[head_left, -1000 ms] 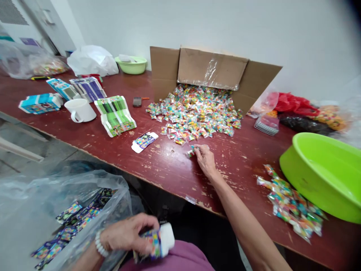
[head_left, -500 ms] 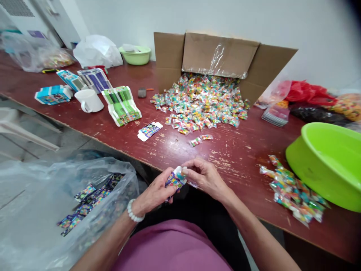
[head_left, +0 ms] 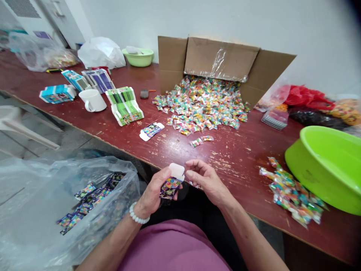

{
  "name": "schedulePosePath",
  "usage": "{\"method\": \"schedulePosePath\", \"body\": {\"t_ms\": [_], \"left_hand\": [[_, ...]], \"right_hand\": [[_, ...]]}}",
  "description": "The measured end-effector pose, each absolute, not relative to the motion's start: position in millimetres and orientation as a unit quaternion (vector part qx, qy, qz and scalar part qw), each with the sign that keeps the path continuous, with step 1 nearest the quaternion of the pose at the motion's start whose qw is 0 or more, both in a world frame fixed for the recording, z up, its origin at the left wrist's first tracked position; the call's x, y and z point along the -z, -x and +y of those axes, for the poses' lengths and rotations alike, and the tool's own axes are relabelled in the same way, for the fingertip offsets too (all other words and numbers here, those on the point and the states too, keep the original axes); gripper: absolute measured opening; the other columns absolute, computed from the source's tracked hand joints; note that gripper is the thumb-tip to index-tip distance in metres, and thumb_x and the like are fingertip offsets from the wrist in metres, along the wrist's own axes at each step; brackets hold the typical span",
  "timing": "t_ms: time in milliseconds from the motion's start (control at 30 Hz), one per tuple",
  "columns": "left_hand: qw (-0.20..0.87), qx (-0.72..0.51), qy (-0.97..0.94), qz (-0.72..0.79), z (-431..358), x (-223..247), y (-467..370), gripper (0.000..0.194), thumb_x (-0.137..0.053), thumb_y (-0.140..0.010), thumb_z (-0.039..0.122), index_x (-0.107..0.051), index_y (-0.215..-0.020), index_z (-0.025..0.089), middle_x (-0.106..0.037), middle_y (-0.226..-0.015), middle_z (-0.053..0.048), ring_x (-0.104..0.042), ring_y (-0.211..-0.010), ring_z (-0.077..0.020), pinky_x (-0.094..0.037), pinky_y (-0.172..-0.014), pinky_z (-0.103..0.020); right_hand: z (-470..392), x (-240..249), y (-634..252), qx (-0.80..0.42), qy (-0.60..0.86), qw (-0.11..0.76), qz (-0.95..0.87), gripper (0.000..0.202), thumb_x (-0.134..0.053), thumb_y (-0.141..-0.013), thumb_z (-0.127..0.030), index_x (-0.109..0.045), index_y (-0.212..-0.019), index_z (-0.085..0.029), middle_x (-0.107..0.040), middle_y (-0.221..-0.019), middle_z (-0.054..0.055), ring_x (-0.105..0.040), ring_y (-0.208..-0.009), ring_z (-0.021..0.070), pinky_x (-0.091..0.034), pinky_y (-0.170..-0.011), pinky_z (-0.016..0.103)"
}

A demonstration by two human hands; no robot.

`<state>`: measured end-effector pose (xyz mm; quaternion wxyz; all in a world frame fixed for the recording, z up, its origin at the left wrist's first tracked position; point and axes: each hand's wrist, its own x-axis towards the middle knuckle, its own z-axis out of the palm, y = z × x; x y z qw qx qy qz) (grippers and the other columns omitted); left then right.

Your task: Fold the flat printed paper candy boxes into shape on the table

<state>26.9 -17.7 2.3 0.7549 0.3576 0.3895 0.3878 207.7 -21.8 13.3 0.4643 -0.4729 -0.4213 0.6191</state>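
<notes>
My left hand [head_left: 155, 192] is closed around a small purple printed candy box [head_left: 170, 187], held at the table's front edge above my lap. The box's white top flap [head_left: 176, 170] stands up. Just to the right of it, my right hand [head_left: 207, 180] has its thumb and forefinger curved and apart, with nothing visible between them. Beyond the hands, two wrapped candy packets [head_left: 196, 142] lie on the table. A flattened purple carton [head_left: 152, 130] rests to their left.
A big heap of wrapped candies [head_left: 203, 103] spills from a cardboard box [head_left: 220, 58]. At right stands a green basin [head_left: 318, 169] beside more candy packets [head_left: 293, 192]. A plastic bag [head_left: 113, 214] with filled boxes hangs low left. Left on the table are a white mug [head_left: 94, 101] and green cartons [head_left: 125, 105].
My right hand has come away from the box top, where its fingers were at a candy packet. The box has turned more upright in my left hand, its flap showing.
</notes>
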Motion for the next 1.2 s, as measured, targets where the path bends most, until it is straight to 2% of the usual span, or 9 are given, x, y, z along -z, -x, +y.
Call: {"method": "schedulePosePath", "body": {"t_ms": [100, 267, 433, 567, 667, 867, 1033, 1100, 1200], "left_hand": [[0.756, -0.394, -0.363, 0.377, -19.3, -2.9, -28.7, 0.039, -0.064, -0.084, 0.048, -0.064, -0.103, 0.014, -0.067, -0.075, -0.004, -0.061, -0.051, -0.0146, -0.05, -0.042, -0.024], [0.763, -0.381, -0.37, 0.369, -21.4, -1.9, -30.3, 0.026, -0.063, -0.086, 0.041, -0.061, -0.094, 0.016, -0.065, -0.07, -0.002, -0.06, -0.052, -0.0142, -0.05, -0.041, -0.022], [0.832, -0.338, -0.269, 0.347, -18.9, -0.1, -30.5, 0.041, -0.049, -0.092, 0.056, -0.06, -0.095, 0.017, -0.067, -0.066, -0.005, -0.062, -0.047, -0.0157, -0.051, -0.04, -0.023], [0.857, -0.322, -0.21, 0.342, -14.8, 2.5, -30.0, 0.043, -0.047, -0.092, 0.058, -0.057, -0.089, 0.017, -0.066, -0.062, -0.005, -0.063, -0.042, -0.0179, -0.049, -0.037, -0.025], [0.858, -0.337, -0.195, 0.334, -12.7, 3.3, -30.7, 0.037, -0.05, -0.091, 0.053, -0.058, -0.092, 0.017, -0.066, -0.063, -0.003, -0.063, -0.041, -0.019, -0.05, -0.035, -0.027], [0.792, -0.382, -0.283, 0.383, -14.9, 1.1, -35.6, 0.034, -0.056, -0.09, 0.047, -0.065, -0.104, 0.018, -0.067, -0.073, -0.002, -0.062, -0.046, -0.0131, -0.048, -0.038, -0.021], [0.805, -0.349, -0.28, 0.389, -16.2, 2.8, -34.6, 0.063, -0.045, -0.09, 0.065, -0.06, -0.127, 0.017, -0.067, -0.067, -0.004, -0.059, -0.041, -0.0133, -0.045, -0.038, -0.021], [0.799, -0.35, -0.285, 0.398, -15.9, 3.6, -33.2, 0.066, -0.046, -0.089, 0.066, -0.061, -0.127, 0.015, -0.068, -0.067, -0.005, -0.059, -0.041, -0.0131, -0.045, -0.037, -0.021], [0.79, -0.352, -0.29, 0.41, -13.9, 3.5, -31.0, 0.06, -0.052, -0.089, 0.06, -0.063, -0.125, 0.013, -0.067, -0.064, -0.005, -0.059, -0.042, -0.0136, -0.046, -0.038, -0.021]], "right_hand": [[-25.0, -14.2, -196.5, -0.652, 0.437, 0.453, -0.424, 0.037, -0.082, -0.071, -0.038, -0.064, -0.098, -0.019, -0.067, -0.083, -0.001, -0.058, -0.066, 0.0097, -0.042, -0.055, 0.02], [-24.2, -10.9, -182.2, -0.651, 0.43, 0.476, -0.406, 0.027, -0.082, -0.07, -0.037, -0.065, -0.079, -0.018, -0.065, -0.07, -0.002, -0.056, -0.055, 0.0095, -0.046, -0.052, 0.022], [-27.6, -8.5, -182.9, -0.57, 0.437, 0.505, -0.479, 0.018, -0.071, -0.083, -0.038, -0.068, -0.082, -0.02, -0.07, -0.074, 0.0, -0.059, -0.049, 0.011, -0.048, -0.047, 0.024], [-26.3, -13.6, -193.7, -0.442, 0.412, 0.456, -0.654, 0.013, -0.064, -0.09, -0.032, -0.073, -0.094, -0.023, -0.076, -0.094, 0.004, -0.071, -0.076, 0.0171, -0.056, -0.07, 0.03], [-25.5, -15.2, -196.9, -0.371, 0.403, 0.433, -0.716, 0.014, -0.063, -0.091, -0.027, -0.075, -0.097, -0.024, -0.075, -0.106, 0.006, -0.07, -0.096, 0.0201, -0.053, -0.086, 0.033], [-23.3, -9.0, -185.8, -0.557, 0.474, 0.445, -0.517, 0.019, -0.075, -0.079, -0.037, -0.071, -0.084, -0.019, -0.074, -0.079, 0.002, -0.065, -0.059, 0.0146, -0.052, -0.056, 0.027], [-12.0, -11.4, -183.3, -0.632, 0.426, 0.467, -0.449, 0.026, -0.082, -0.069, -0.039, -0.068, -0.071, -0.017, -0.076, -0.094, 0.006, -0.062, -0.059, 0.0133, -0.05, -0.052, 0.026], [-9.8, -13.4, -184.5, -0.649, 0.42, 0.461, -0.436, 0.024, -0.082, -0.069, -0.037, -0.068, -0.069, -0.017, -0.076, -0.089, 0.005, -0.06, -0.055, 0.0121, -0.05, -0.051, 0.027], [-12.2, -14.7, -185.4, -0.608, 0.429, 0.457, -0.487, 0.019, -0.077, -0.076, -0.035, -0.069, -0.072, -0.018, -0.075, -0.091, 0.005, -0.064, -0.064, 0.0146, -0.053, -0.059, 0.028]]}}
